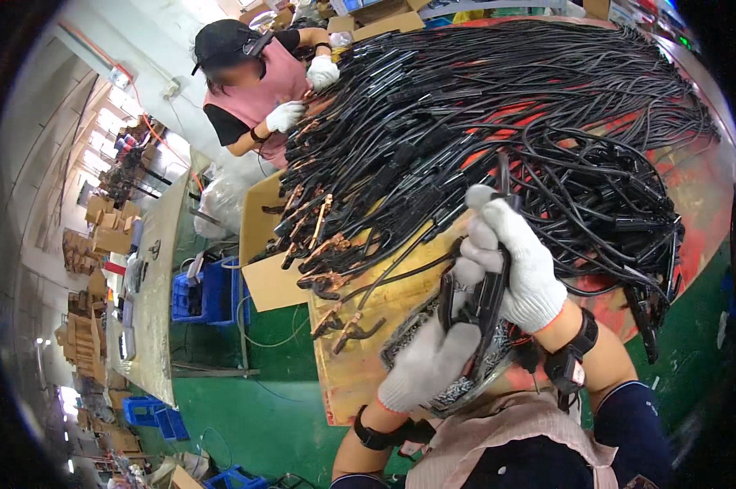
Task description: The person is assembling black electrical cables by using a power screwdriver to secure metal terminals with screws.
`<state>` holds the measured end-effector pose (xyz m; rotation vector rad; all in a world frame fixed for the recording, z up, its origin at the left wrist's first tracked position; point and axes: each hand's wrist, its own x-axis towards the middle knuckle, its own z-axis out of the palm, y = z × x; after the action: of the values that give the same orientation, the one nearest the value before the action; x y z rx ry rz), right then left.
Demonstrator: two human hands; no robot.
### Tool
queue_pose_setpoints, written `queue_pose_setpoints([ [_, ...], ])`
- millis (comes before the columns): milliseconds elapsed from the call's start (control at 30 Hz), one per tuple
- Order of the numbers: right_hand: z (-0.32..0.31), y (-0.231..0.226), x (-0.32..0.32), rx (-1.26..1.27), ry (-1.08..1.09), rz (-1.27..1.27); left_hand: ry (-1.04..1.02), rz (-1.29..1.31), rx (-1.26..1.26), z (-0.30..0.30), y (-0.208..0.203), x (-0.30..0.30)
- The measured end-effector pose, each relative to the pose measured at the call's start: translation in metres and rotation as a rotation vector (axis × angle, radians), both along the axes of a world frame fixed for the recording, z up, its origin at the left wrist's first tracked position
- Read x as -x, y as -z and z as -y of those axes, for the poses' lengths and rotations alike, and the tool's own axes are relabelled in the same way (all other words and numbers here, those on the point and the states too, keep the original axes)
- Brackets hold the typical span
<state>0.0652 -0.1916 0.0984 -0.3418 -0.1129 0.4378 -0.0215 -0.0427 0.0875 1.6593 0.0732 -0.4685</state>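
My left hand [437,359], in a white glove, is closed around a black clamp-like handle [490,301] with two long arms. Just above it, my gloved right hand [527,265] grips the upper end of the same handle, where a thick black cable [504,175] rises from it. My fingers hide part of the join between handle and cable. Under my hands sits a tray [392,346] of small silver screw-like pieces. Close to my right wrist is a dark tool [527,356], mostly hidden. Tangled black cables with handles [604,204] lie right of my hands.
Many black cables [547,73] with copper-jawed clamps [323,220] spread across the red and yellow table [343,391]. At the far left, a co-worker in white gloves [285,116] handles clamps. A cardboard box [278,281] and blue crate [213,293] stand left of the table.
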Motion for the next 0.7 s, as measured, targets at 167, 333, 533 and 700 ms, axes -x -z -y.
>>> queue_pose_setpoints([
  [167, -0.012, -0.012, 0.007, -0.019, 0.160, -0.240, -0.226, 0.624, -0.155, 0.004, -0.010, -0.010],
  [333, -0.006, -0.015, -0.001, 0.071, 0.188, -0.139, -0.160, 0.727, -0.328, 0.012, -0.026, -0.007],
  [533, -0.014, -0.020, 0.006, 0.156, 0.200, -0.266, -0.223, 0.849, -0.157, 0.015, -0.022, -0.015],
  [700, -0.013, -0.022, -0.002, 0.234, 0.196, -0.175, -0.166, 0.825, -0.251, 0.009, -0.009, -0.007],
])
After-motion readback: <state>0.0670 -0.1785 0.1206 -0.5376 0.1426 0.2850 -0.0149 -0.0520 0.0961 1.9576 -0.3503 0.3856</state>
